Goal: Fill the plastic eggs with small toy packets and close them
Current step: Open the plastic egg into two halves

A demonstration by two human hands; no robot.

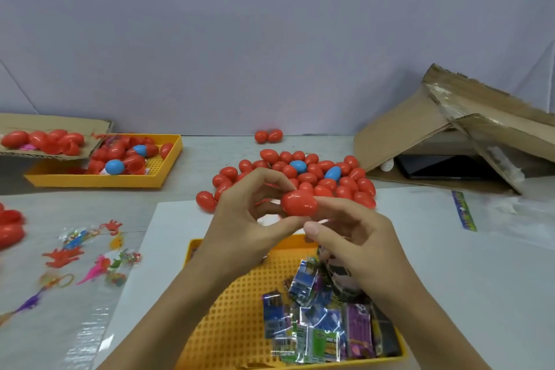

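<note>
- Red plastic egg [299, 204], closed, sits at the centre of the frame, held up between both hands above the far rim of the near yellow tray [237, 303].
- The left hand [249, 213] curls round the egg's left end: fingertips over the top, thumb beneath it.
- The right hand [354, 237] pinches the egg's right end, forefinger along the upper right side, thumb tip just below and in front; its other fingers are curled loosely under.
- The egg's long axis lies roughly left to right across the frame; which end is the narrower I cannot tell.
- Small toy packets [315, 327], foil-wrapped in blue, green and purple, lie heaped in the tray's lower right part.
- Just behind the hands, a pile of closed eggs [318, 177], mostly red with two blue, rests on the table.
- In the upper left, a second yellow tray [168, 171] holds red egg halves and blue eggs, partly under a cardboard sheet [54, 126] bearing more red eggs.
- At lower left, loose bright toys [90, 255] lie on clear plastic.
- At right, a collapsed cardboard box [420, 129] leans on the table.
</note>
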